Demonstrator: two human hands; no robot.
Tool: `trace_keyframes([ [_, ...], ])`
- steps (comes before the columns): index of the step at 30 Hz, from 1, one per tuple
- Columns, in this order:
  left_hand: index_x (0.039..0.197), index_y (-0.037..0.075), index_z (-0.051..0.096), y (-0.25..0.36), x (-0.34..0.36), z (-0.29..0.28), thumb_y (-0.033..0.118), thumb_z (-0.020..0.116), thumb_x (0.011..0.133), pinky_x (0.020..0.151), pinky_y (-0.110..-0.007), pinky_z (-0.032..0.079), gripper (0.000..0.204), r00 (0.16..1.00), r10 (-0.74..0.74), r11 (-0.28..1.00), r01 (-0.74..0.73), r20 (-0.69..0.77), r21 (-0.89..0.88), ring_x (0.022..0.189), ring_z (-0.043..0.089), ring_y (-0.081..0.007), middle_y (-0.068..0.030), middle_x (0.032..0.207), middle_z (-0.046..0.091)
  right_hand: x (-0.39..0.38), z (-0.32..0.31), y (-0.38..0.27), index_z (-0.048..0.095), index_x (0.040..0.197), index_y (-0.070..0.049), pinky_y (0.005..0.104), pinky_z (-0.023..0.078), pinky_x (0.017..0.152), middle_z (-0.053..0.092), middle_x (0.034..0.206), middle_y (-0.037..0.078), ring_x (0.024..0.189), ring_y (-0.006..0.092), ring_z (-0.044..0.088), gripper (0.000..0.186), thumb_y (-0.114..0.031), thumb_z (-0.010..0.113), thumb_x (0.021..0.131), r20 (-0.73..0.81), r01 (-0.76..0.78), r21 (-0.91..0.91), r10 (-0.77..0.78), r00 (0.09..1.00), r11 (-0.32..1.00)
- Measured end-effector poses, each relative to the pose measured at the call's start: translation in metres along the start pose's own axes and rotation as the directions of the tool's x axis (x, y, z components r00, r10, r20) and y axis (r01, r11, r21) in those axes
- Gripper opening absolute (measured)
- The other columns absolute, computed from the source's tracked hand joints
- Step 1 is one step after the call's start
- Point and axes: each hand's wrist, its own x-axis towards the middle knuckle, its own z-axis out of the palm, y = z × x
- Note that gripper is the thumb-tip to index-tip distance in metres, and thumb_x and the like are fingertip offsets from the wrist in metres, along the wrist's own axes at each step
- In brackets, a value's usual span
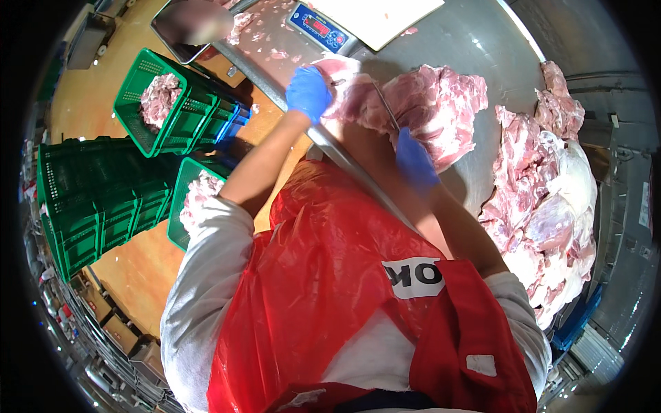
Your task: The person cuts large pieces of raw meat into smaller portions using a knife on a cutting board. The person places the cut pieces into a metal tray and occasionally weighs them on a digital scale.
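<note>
A large slab of raw pink meat (441, 103) lies near the front edge of the steel table. At its left end, a paler piece with white fat (342, 76) is under my left hand (308, 93), which wears a blue glove and has its fingers curled onto the meat's edge. My right hand (416, 162), also blue-gloved and slightly blurred, is closed round a knife. The thin knife blade (386, 105) points up and to the left across the meat. Its handle is hidden in my fist.
A big pile of raw meat (537, 206) lies at the right of the steel table (475, 41). A blue digital scale (318, 29) and a white cutting board (375, 17) are at the far side. Green crates (103, 199), some holding meat trimmings (160, 102), stand on the floor at left.
</note>
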Motion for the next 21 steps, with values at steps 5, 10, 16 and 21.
trace_keyframes([
  [5, 0.114, -0.002, 0.055, 0.046, -0.058, 0.051, 0.020, 0.070, 0.080, 0.086, -0.048, 0.048, 0.042, 0.935, 0.346, 0.810, -0.338, -0.074, -0.479, 0.099, 0.059, -0.0431, -0.0251, 0.108, 0.059, -0.021, -0.021, -0.028, 0.047, 0.112, 0.005, 0.0563, 0.049, 0.070, 0.066, 0.089, 0.030, 0.085, 0.0472, 0.064, 0.027, -0.016, 0.035, 0.101, -0.076, 0.148, -0.249, -0.172, 0.982, 0.957],
  [10, 0.102, 0.000, 0.055, 0.064, -0.055, 0.066, 0.020, 0.073, 0.079, 0.078, -0.048, 0.049, 0.036, 0.989, 0.116, 0.763, -0.033, 0.087, -0.645, 0.090, 0.061, -0.0431, -0.0248, 0.093, 0.062, 0.022, -0.032, -0.073, 0.047, 0.111, 0.007, 0.0583, 0.049, 0.072, 0.066, 0.089, 0.030, 0.084, 0.0477, 0.065, 0.026, -0.014, 0.035, 0.100, -0.135, 0.056, -0.214, -0.086, 0.987, 0.975],
  [16, 0.095, 0.002, 0.057, 0.052, -0.063, 0.081, 0.015, 0.074, 0.077, 0.069, -0.046, 0.049, 0.027, 0.984, 0.168, 0.745, -0.171, -0.066, -0.644, 0.080, 0.062, -0.0399, -0.0198, 0.086, 0.063, 0.019, -0.016, -0.048, 0.046, 0.113, 0.005, 0.0589, 0.049, 0.073, 0.064, 0.090, 0.033, 0.086, 0.0500, 0.064, 0.027, -0.015, 0.037, 0.098, -0.050, 0.021, -0.135, -0.028, 0.998, 0.991],
  [21, 0.097, 0.003, 0.062, 0.044, -0.073, 0.096, 0.013, 0.072, 0.077, 0.067, -0.042, 0.051, 0.025, 0.975, 0.201, 0.638, -0.204, -0.095, -0.742, 0.075, 0.064, -0.0350, -0.0179, 0.082, 0.064, -0.020, -0.014, -0.028, 0.045, 0.116, 0.006, 0.0584, 0.050, 0.073, 0.064, 0.090, 0.033, 0.085, 0.0497, 0.064, 0.028, -0.011, 0.039, 0.095, -0.004, 0.006, -0.169, -0.007, 1.000, 0.986],
])
